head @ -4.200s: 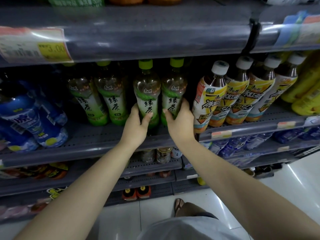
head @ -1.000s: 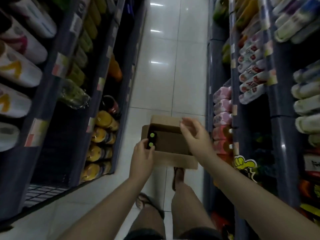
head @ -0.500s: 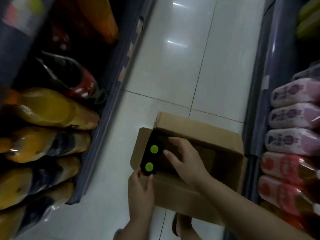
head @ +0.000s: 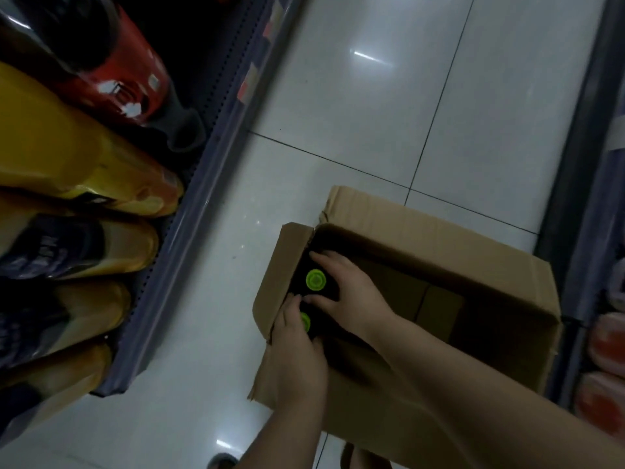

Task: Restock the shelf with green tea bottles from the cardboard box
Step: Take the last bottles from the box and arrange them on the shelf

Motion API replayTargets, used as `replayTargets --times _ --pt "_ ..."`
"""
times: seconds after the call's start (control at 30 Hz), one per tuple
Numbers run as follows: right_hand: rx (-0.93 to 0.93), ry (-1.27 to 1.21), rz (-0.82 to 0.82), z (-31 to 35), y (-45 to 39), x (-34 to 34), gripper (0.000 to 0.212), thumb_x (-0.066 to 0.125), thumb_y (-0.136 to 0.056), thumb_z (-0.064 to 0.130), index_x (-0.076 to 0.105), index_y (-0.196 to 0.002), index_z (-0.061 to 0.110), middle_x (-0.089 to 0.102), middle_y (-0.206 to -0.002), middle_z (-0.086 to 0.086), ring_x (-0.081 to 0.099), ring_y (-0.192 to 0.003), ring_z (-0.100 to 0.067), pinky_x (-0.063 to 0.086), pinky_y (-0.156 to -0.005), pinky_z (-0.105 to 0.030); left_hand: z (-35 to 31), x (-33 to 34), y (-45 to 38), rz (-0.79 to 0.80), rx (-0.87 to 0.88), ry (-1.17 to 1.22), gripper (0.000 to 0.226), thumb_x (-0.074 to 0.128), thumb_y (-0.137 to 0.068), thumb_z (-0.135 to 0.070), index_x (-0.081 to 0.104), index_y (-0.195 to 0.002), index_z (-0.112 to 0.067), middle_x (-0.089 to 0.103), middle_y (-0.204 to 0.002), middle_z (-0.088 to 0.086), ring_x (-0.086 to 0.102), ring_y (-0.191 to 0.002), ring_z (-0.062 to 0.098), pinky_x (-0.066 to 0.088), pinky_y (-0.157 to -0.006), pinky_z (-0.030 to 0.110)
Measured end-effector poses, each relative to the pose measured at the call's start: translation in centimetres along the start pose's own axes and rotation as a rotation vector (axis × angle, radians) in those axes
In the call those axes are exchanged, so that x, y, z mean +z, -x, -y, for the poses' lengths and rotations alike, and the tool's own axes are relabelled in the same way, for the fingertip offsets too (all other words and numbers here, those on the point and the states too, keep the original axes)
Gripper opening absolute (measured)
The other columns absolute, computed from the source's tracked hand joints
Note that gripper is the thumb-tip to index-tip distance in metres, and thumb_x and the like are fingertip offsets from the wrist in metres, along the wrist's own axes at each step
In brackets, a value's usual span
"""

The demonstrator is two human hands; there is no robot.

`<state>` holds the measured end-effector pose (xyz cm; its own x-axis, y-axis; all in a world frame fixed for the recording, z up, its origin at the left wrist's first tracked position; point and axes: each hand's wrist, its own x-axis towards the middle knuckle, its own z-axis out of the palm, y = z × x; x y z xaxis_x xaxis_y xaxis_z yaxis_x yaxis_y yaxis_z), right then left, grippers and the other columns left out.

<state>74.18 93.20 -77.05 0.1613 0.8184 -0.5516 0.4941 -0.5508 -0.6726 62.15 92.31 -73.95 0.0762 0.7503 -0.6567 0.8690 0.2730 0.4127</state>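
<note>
Head view: two green tea bottles are seen standing upright inside the cardboard box [head: 439,231], both in its left end against the left wall. Only their green caps are clearly visible; the bodies are lost in shadow. The farther bottle [head: 315,280] is gripped by the right hand [head: 348,292], whose fingers are curled around the neck just below the cap, with the thumb on the near side. The nearer bottle [head: 305,322] is partly covered by the left hand [head: 297,360], whose fingers are bent over the cap and shoulder; whether a full grip is closed on it cannot be told. The two hands are touching each other between the caps.

The rest of the box interior is seen as bare brown cardboard floor. The box is set on a pale tiled floor [head: 372,113], its flaps folded outward.

To the left of the box, a dark shelf edge [head: 189,211] is seen, with yellow-orange bottles [head: 67,157] and a red-labelled dark bottle [head: 125,79] lying above it. To the right of the box, blurred red-orange packs [head: 605,343] are visible on another rack.
</note>
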Motion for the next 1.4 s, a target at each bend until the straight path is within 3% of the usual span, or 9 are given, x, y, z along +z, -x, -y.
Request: replayTargets --times 0.17,0.37,0.43,0.63,0.87,0.97,1.1,1.27,1.4 --pt "-0.032 0.029 -0.025 -1.3 -0.5 0.7 0.061 0.066 -0.086 0.009 0.046 -0.14 0.031 0.041 -0.149 -0.001 0.036 -0.138 -0.02 0.028 -0.111 -0.028 1.1 0.8 0.0 -0.08 0.015 0.005 0.054 0.055 -0.091 -0.003 0.046 -0.14 -0.026 0.039 -0.151 -0.011 0.04 -0.136 0.014 0.037 -0.11 0.036" --pt "0.027 -0.19 -0.167 -2.0 1.0 -0.2 0.052 0.066 -0.088 0.013 0.052 -0.135 0.03 0.049 -0.143 0.001 0.035 -0.135 -0.007 0.024 -0.104 -0.009 0.9 0.5 -0.1 -0.097 0.11 0.099 0.033 0.065 -0.088 -0.012 0.063 -0.118 -0.025 0.052 -0.142 -0.011 0.043 -0.134 0.012 0.037 -0.104 0.029" --pt "0.024 -0.187 -0.196 -2.1 2.2 -1.4 0.051 0.067 -0.088 0.018 0.052 -0.134 0.033 0.047 -0.145 0.003 0.033 -0.138 -0.007 0.025 -0.107 -0.015 0.8 -0.5 0.0 -0.087 0.134 0.166 0.03 0.068 -0.087 -0.014 0.063 -0.111 -0.03 0.054 -0.14 -0.012 0.038 -0.134 0.005 0.031 -0.103 0.023" --pt "-0.045 -0.196 -0.32 -0.9 7.2 -6.5 0.046 0.067 -0.085 0.023 0.056 -0.127 0.037 0.047 -0.135 0.017 0.04 -0.125 0.011 0.032 -0.1 -0.008 -1.5 -4.4 1.5 0.054 0.29 0.291 0.044 0.074 -0.082 -0.016 0.059 -0.1 -0.053 0.059 -0.13 -0.024 0.042 -0.13 -0.002 0.034 -0.1 0.013" --pt "-0.059 -0.322 -0.474 2.9 14.6 -12.3 0.038 0.061 -0.083 0.038 0.059 -0.121 0.036 0.055 -0.125 0.011 0.051 -0.12 -0.004 0.046 -0.098 -0.028 -8.6 -8.9 5.5 0.267 0.455 0.377 0.033 0.076 -0.077 -0.026 0.064 -0.102 -0.045 0.051 -0.12 -0.044 0.035 -0.134 -0.007 0.031 -0.114 0.04" --pt "-0.065 -0.395 -0.6 4.9 18.4 -14.2 0.033 0.068 -0.084 0.033 0.064 -0.116 0.032 0.058 -0.12 0.002 0.055 -0.118 -0.013 0.047 -0.096 -0.025 -11.2 -11.0 7.9 0.349 0.518 0.486 0.035 0.081 -0.07 -0.029 0.067 -0.099 -0.042 0.062 -0.121 -0.027 0.038 -0.133 -0.007 0.034 -0.112 0.047" --pt "-0.11 -0.534 -0.747 7.9 24.5 -16.4 0.029 0.073 -0.081 0.029 0.067 -0.109 0.033 0.058 -0.116 -0.003 0.058 -0.112 -0.008 0.049 -0.09 -0.015 -13.5 -14.1 11.4 0.428 0.587 0.592 0.038 0.075 -0.071 -0.022 0.069 -0.101 -0.043 0.072 -0.105 -0.011 0.064 -0.105 0.007 0.054 -0.078 0.02" --pt "-0.191 -0.576 -0.938 13.9 32.9 -18.8 0.026 0.068 -0.08 0.01 0.066 -0.105 0.019 0.057 -0.111 -0.017 0.064 -0.101 -0.006 0.05 -0.083 -0.013 -16.6 -18.9 17.8 0.548 0.723 0.659 0.039 0.075 -0.069 -0.032 0.069 -0.107 -0.04 0.073 -0.108 -0.007 0.066 -0.106 0.008 0.053 -0.08 0.017" --pt "-0.24 -0.55 -1.029 20.7 41.6 -19.7 0.025 0.061 -0.083 0.019 0.066 -0.108 0.025 0.057 -0.111 -0.011 0.063 -0.105 -0.014 0.049 -0.087 -0.018 -18.6 -24.5 26.2 0.61 0.866 0.656 0.034 0.071 -0.073 -0.035 0.071 -0.107 -0.032 0.072 -0.113 -0.01 0.065 -0.111 0.01 0.053 -0.085 0.02"
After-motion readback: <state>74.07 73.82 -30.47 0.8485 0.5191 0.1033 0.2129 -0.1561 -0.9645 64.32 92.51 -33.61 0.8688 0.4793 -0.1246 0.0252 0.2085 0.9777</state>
